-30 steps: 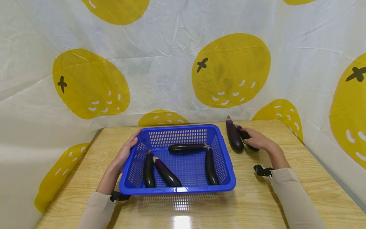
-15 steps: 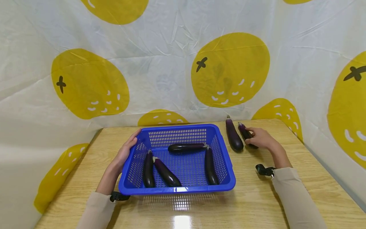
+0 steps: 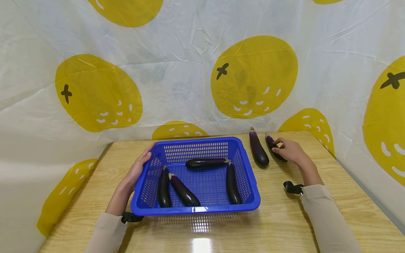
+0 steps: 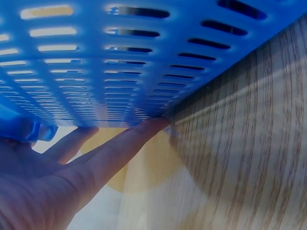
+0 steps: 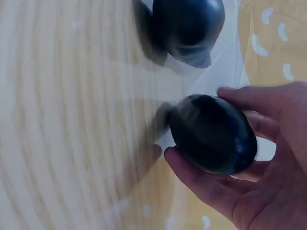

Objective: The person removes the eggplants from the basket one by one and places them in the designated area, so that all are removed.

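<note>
A blue plastic basket (image 3: 195, 211) contains several dark purple eggplants (image 3: 207, 163). Against its left side rests my left hand (image 3: 138, 168); in the left wrist view, straight fingers (image 4: 117, 151) lie along the slotted outer wall. To the right of the basket, my right hand (image 3: 291, 151) holds a smaller eggplant (image 3: 270, 142) between thumb and fingers. The right wrist view shows the rounded end of that eggplant (image 5: 213, 134) within the grasp. Just left of it on the table lies another eggplant (image 3: 258, 151), apart from the held one.
The wooden table (image 3: 272, 225) bears the basket and loose eggplants. Behind it hangs a white cloth (image 3: 177, 84) printed with yellow fruit, which also runs down both sides. A dark strap (image 3: 293, 188) with a small device sits on the right wrist.
My right hand and its eggplant have shifted slightly rightward, widening the gap from the neighbouring eggplant. The left hand and basket look unmoved.
</note>
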The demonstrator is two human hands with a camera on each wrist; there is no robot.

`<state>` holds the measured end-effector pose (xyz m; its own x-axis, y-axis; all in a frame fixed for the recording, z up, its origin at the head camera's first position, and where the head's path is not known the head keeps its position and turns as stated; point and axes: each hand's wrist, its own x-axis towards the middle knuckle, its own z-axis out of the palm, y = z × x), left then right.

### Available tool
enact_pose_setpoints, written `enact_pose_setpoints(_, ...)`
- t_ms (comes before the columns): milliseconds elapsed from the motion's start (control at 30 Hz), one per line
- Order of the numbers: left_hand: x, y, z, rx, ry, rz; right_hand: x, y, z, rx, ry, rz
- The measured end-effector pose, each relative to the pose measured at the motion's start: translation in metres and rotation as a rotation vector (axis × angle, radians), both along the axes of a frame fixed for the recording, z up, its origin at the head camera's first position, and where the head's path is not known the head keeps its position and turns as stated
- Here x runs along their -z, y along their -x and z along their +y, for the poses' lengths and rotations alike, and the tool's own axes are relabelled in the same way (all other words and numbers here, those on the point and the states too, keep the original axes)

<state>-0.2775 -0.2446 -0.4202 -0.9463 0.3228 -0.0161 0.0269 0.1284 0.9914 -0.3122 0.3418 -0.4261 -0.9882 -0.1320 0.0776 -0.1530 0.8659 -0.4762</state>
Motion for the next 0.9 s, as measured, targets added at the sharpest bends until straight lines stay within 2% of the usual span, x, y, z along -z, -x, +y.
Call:
enact_pose_setpoints(267,-0.001,0.0,0.0,-0.003,-0.001,-0.006,-0.007,-0.005,0.007,-0.028,-0.03,-0.054)
enact_pose_setpoints(467,-0.001,0.0,0.0,-0.002,0.002,-0.006,-0.012,-0.009,0.005,-0.061,0.008,-0.1)
enact_pose_setpoints(900,0.0,0.0,0.0,0.006,-0.006,-0.003,-0.003,-0.005,0.0,-0.1,0.114,-0.078)
